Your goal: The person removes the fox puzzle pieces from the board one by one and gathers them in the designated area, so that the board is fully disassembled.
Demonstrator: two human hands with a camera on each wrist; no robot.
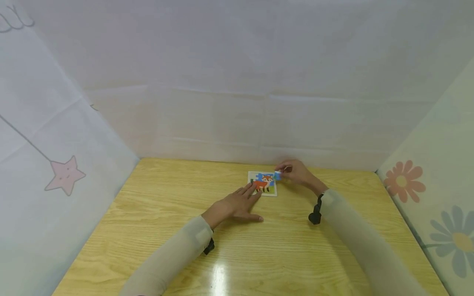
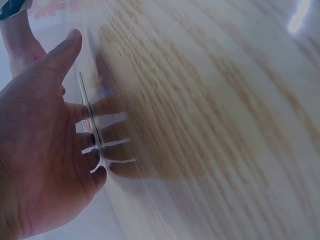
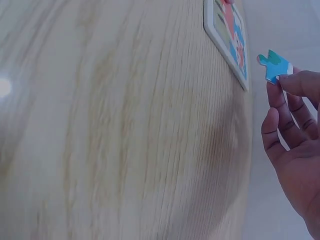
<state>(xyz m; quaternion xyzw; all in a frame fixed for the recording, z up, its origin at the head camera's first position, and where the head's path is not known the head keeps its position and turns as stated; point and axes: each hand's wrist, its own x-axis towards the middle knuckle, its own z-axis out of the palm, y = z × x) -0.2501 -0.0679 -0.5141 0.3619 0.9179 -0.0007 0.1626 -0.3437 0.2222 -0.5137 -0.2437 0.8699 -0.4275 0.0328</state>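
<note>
A square fox puzzle point(image 1: 266, 183) in a white frame lies flat near the table's back edge. My left hand point(image 1: 240, 203) has its fingers spread, the fingertips on the puzzle's near left part; in the left wrist view the fingers point(image 2: 85, 112) reach to the board's edge. Between thumb and forefinger my right hand point(image 1: 296, 172) pinches a blue and green puzzle piece point(image 3: 276, 67). That piece is raised above the table, at the puzzle's upper right corner in the head view. The right wrist view shows the puzzle's white frame point(image 3: 227, 52) beside it.
The wood-grain table point(image 1: 177, 197) is bounded at the back by a white cloth wall point(image 1: 207, 127). Side cloths carry a pink star point(image 1: 65, 175) on the left and printed flowers point(image 1: 404, 181) on the right. Each wrist wears a black strap device point(image 1: 315, 214).
</note>
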